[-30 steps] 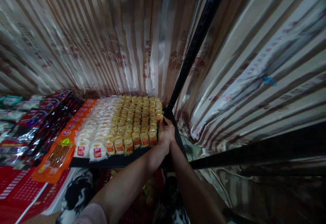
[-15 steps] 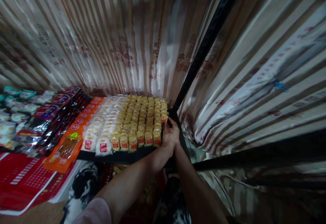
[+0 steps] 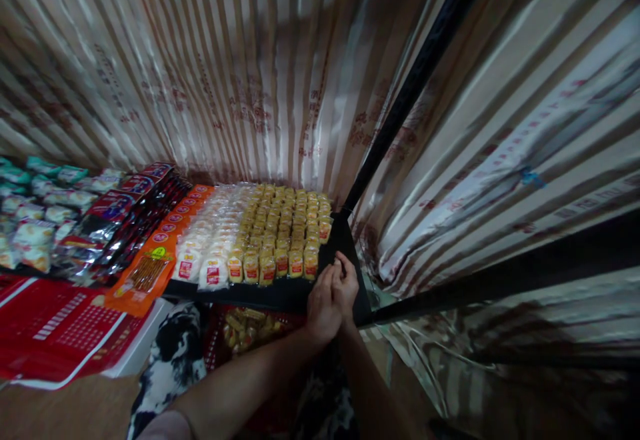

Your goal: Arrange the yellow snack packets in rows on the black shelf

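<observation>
My left hand (image 3: 321, 307) and my right hand (image 3: 346, 290) are pressed together over the right end of the black shelf (image 3: 285, 297). The fingers of both are curled in, and what they hold, if anything, is hidden. Just beyond them and to their left stand rows of small yellow wrapped snack packets (image 3: 277, 227) with red labels, apart from my fingers. White wrapped packets (image 3: 213, 237) form the rows beside these. Below the shelf, partly behind my left forearm, is a red basket (image 3: 213, 337) of loose yellow packets (image 3: 245, 330).
Left along the shelf lie an orange snack bag (image 3: 150, 270), dark shiny packs (image 3: 125, 207) and green-white packets (image 3: 55, 193). A black post (image 3: 400, 113) rises at the shelf's right corner. Striped sheeting (image 3: 240, 80) hangs behind. A red printed box (image 3: 60, 333) sits at lower left.
Both hands have drawn back toward me from the right edge of the yellow rows, staying together. The view has shifted slightly, showing more of the basket below.
</observation>
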A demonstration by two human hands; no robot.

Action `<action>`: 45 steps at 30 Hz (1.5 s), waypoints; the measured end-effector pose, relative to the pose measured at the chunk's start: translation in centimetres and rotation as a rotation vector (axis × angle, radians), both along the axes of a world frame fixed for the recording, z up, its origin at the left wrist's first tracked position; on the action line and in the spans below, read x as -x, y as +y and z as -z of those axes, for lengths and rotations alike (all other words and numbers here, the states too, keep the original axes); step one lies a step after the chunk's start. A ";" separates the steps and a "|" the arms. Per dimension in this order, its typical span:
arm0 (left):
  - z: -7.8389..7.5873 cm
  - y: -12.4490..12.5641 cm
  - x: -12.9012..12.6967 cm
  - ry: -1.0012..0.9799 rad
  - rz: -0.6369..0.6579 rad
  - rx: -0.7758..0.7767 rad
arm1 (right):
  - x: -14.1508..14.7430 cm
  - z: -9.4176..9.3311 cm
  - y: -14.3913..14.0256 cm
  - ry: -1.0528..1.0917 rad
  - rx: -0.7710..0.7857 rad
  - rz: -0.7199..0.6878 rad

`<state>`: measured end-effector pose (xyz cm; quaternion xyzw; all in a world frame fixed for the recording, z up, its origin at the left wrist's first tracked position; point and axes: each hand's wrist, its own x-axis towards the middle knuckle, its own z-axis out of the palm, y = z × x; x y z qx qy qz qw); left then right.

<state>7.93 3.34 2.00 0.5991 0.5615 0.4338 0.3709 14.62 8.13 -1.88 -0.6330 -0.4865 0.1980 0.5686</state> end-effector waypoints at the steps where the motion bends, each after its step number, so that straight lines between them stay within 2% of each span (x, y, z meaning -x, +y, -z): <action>1: 0.3 -0.9 0.8 0.005 -0.001 -0.024 | 0.6 -0.2 -1.0 0.015 0.012 0.012; 5: 1.6 -3.5 4.1 0.018 -0.085 -0.103 | 2.7 -0.5 -3.9 0.033 0.013 -0.003; 9: 2.2 -4.3 6.3 0.003 -0.112 -0.088 | 4.1 -1.1 -5.0 0.036 -0.050 -0.028; 18: 2.1 -3.2 6.5 -0.067 -0.160 -0.004 | 6.0 -3.3 -4.7 -0.030 -0.071 -0.137; 22: 2.3 -3.2 6.5 -0.164 -0.150 0.058 | 6.5 -5.3 -2.6 -0.224 -0.078 -0.206; 26: 2.5 -3.1 6.4 -0.221 -0.160 0.055 | 7.2 -7.8 1.2 -0.597 -0.107 -0.307; 30: 2.7 -3.0 6.2 -0.226 -0.145 0.073 | 8.1 -9.4 4.9 -0.802 -0.057 -0.392; 35: 3.1 -3.0 6.0 -0.228 -0.145 0.081 | 9.2 -9.1 7.9 -0.877 0.004 -0.444; 40: 3.4 -3.0 6.0 -0.239 -0.142 0.077 | 9.4 -8.4 8.8 -0.887 0.034 -0.470; 45: 3.8 -3.0 5.9 -0.231 -0.134 0.070 | 8.5 -8.8 9.6 -0.862 0.009 -0.452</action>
